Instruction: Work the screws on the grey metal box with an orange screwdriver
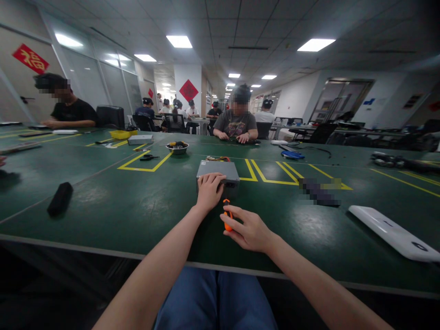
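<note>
A grey metal computer power supply point(220, 168) sits on the green table in front of me, with coloured cables at its far side. My left hand point(210, 191) grips its near left part, fingers laid over the top edge. In my right hand point(248, 228) is an orange and black screwdriver point(227, 220), held between thumb and fingers. Its shaft points at the near face of the power supply; whether the tip touches a screw is too small to tell.
A metal bowl point(184, 150) with tools stands beyond, left of the power supply. A black block point(60, 199) lies at left, a white device point(388, 231) at right. A yellow tray point(123, 134) sits farther back. Across the table a person point(237, 121) works with both hands.
</note>
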`<state>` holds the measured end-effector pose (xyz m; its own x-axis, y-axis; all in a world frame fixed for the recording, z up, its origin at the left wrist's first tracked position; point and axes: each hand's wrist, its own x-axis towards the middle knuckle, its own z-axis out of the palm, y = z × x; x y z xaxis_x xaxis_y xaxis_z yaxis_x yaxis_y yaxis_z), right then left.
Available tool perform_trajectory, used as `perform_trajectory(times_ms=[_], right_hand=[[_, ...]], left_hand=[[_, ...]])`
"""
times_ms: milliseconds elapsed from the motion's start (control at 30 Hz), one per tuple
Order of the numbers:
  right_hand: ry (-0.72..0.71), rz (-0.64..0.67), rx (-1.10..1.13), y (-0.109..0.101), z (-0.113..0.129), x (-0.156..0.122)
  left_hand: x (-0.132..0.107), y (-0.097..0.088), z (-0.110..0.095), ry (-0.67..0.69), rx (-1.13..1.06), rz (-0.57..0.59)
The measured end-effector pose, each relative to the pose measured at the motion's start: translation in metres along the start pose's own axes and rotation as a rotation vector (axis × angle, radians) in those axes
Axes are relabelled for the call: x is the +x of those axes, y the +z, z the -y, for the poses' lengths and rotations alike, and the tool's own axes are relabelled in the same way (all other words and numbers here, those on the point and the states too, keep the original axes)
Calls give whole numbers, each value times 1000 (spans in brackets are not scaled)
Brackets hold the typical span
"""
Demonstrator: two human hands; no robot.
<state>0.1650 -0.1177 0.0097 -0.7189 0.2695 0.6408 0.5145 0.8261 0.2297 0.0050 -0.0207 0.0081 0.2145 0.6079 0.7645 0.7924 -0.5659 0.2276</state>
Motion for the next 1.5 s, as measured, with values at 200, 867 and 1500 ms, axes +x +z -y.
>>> perform_trajectory(times_ms=[200, 867, 1500], right_hand=[[73, -94, 74, 4, -1, -2], [60, 53, 49, -1, 1, 1], [73, 52, 99, 6, -1, -1]], left_hand=[[0, -2, -2, -9, -2, 12], [4, 4, 9, 5, -41, 15], [4, 2, 6, -5, -38, 13]])
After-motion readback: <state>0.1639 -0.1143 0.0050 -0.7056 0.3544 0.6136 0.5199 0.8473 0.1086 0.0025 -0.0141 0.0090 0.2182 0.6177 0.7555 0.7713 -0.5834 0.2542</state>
